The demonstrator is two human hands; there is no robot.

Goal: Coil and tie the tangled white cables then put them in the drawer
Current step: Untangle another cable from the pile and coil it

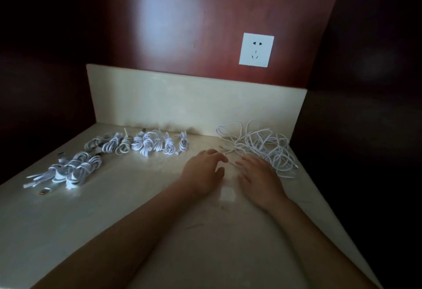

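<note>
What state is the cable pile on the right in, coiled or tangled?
Tangled: the pile lies in loose, crossing loops, unlike the tied bundles on the left.

Both bare forearms are stretched forward from the bottom of the view and angled inward, so the hands are brought close together but not touching. The left hand is held palm down with the fingers arched and the thumb kept apart underneath, though whether anything's pinched at the fingertips can't really be made out. The right hand is laid flatter, palm down, fingers spread a bit and pointed toward the left one.
</note>
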